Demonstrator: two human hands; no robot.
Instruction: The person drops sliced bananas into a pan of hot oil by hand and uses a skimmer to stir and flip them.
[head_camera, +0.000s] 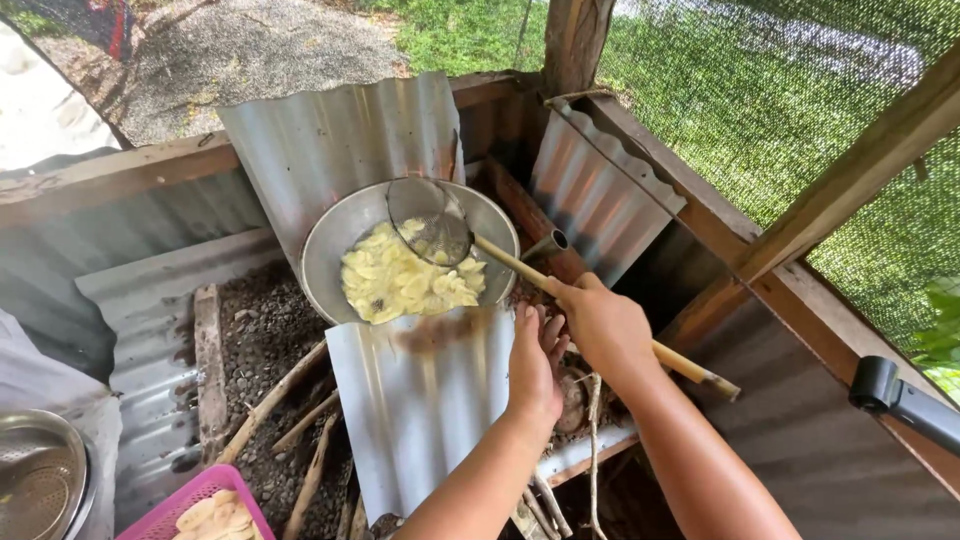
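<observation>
While the right hand (603, 325) grips the bamboo handle of a wire skimmer (430, 218), its mesh rests over pale banana slices (400, 282) in the metal wok (335, 245). The left hand (535, 362), fingers extended and holding nothing, touches a corrugated metal sheet (420, 400) just below the wok.

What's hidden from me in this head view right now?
- Fire under the wok: screened by the front corrugated sheet.
- Left hand fingertips: motion-blurred near the right hand.
- Wire skimmer contents: mesh too fine to tell.
- Pink basket and metal strainer: cut off by the frame edge.
</observation>
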